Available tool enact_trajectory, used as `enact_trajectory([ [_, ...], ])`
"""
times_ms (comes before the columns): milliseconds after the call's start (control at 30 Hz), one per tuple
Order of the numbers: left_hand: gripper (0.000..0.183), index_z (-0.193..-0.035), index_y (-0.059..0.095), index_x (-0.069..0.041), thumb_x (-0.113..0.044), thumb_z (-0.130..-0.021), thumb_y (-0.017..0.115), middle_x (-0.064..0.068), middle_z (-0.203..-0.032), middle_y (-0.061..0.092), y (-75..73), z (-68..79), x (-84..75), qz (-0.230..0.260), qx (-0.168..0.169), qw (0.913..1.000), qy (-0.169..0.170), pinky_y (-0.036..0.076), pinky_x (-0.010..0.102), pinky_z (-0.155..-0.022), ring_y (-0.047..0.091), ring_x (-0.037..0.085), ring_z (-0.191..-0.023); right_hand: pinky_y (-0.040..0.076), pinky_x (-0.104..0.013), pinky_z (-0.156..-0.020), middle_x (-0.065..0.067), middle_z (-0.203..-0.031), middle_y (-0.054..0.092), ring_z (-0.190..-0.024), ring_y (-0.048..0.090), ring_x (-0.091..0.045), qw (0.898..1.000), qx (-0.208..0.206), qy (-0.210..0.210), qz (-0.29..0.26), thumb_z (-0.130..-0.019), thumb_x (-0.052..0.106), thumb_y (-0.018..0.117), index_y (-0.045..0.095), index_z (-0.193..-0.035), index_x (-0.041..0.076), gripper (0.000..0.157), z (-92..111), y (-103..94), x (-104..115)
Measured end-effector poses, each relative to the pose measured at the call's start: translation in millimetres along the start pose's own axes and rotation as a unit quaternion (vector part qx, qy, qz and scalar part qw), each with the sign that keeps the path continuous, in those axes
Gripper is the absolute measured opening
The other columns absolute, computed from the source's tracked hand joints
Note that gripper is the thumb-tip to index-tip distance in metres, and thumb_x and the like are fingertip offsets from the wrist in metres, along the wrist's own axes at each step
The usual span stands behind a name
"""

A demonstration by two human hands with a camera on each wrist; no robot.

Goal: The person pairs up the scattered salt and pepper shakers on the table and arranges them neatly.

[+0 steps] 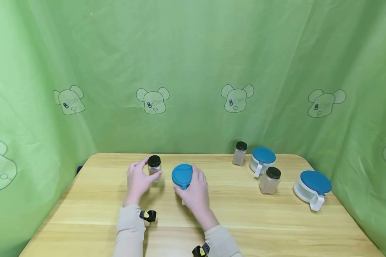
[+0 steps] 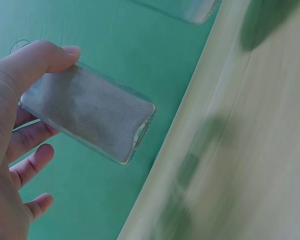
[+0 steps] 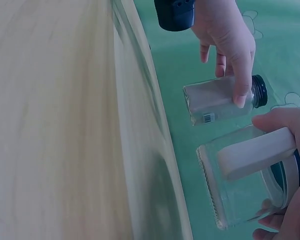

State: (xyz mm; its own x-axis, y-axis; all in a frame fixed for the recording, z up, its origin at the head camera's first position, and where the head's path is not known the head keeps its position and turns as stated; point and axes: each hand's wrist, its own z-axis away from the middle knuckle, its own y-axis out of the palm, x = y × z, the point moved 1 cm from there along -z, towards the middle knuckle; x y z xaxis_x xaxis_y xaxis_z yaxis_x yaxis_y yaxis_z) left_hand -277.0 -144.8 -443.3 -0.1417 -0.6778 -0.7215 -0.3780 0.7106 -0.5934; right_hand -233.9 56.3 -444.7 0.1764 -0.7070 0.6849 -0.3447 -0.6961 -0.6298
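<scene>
My left hand (image 1: pixel 139 180) grips a small clear spice jar (image 2: pixel 90 111) between thumb and fingers. A black screw lid (image 1: pixel 154 160) tops it, and greyish powder fills much of it. To its right, my right hand (image 1: pixel 194 191) holds a round clear seasoning pot (image 3: pixel 230 197) from around its rim. This pot has a blue lid (image 1: pixel 182 175) and a white handle (image 3: pixel 257 152) pointing toward me. In the wrist views, both containers' bases appear raised off the wooden table, their shadows falling on it. The two containers are side by side, apart.
On the right of the wooden table (image 1: pixel 93 214) stand two more black-lidded jars, one at the back (image 1: pixel 239 154) and one nearer (image 1: pixel 269 181). Two blue-lidded pots stand there too, one behind (image 1: pixel 263 160) and one at far right (image 1: pixel 312 189). Green curtain (image 1: pixel 193 53) surrounds the table.
</scene>
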Motion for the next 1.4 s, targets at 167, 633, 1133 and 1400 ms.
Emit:
enact_trajectory([
  [167, 0.071, -0.131, 0.060, -0.012, -0.038, -0.070, 0.086, 0.011, -0.125, 0.064, -4.5, 3.0, 7.0, 0.003, -0.005, 1.0000, 0.006, 0.031, 0.047, -0.102, 0.045, 0.027, -0.115, 0.043, -0.058, -0.100, -0.018, -0.137, 0.050, -0.125, 0.050, -0.038, 1.000, -0.001, -0.008, -0.001, -0.069, 0.039, 0.086, 0.040, -0.144, 0.006, 0.094, 3.1, 1.6, 3.9],
  [633, 0.072, -0.133, 0.059, -0.012, -0.039, -0.071, 0.085, 0.014, -0.126, 0.061, -16.2, 8.9, 23.0, -0.011, -0.008, 0.9999, 0.008, 0.034, 0.049, -0.100, 0.044, 0.029, -0.117, 0.046, -0.056, -0.097, -0.017, -0.135, 0.053, -0.122, 0.052, -0.036, 1.000, 0.001, -0.029, 0.004, -0.069, 0.041, 0.085, 0.042, -0.142, 0.007, 0.092, 9.7, 12.5, 17.9],
  [1133, 0.071, -0.130, 0.060, -0.009, -0.037, -0.070, 0.086, 0.015, -0.122, 0.063, -37.6, 11.7, 39.3, -0.025, -0.037, 0.9986, 0.027, 0.033, 0.048, -0.098, 0.045, 0.029, -0.111, 0.047, -0.054, -0.099, -0.016, -0.135, 0.052, -0.123, 0.052, -0.034, 0.999, 0.019, -0.037, -0.005, -0.070, 0.044, 0.084, 0.040, -0.144, 0.005, 0.094, 5.8, 26.9, 35.8],
  [1400, 0.073, -0.131, 0.059, -0.004, -0.034, -0.070, 0.086, 0.019, -0.121, 0.062, -50.4, 11.4, 46.4, -0.034, -0.047, 0.9977, 0.036, 0.032, 0.050, -0.098, 0.045, 0.031, -0.113, 0.047, -0.053, -0.100, -0.015, -0.136, 0.052, -0.123, 0.052, -0.033, 0.999, 0.029, -0.034, 0.003, -0.070, 0.046, 0.083, 0.039, -0.145, 0.007, 0.095, 5.3, 33.4, 48.2],
])
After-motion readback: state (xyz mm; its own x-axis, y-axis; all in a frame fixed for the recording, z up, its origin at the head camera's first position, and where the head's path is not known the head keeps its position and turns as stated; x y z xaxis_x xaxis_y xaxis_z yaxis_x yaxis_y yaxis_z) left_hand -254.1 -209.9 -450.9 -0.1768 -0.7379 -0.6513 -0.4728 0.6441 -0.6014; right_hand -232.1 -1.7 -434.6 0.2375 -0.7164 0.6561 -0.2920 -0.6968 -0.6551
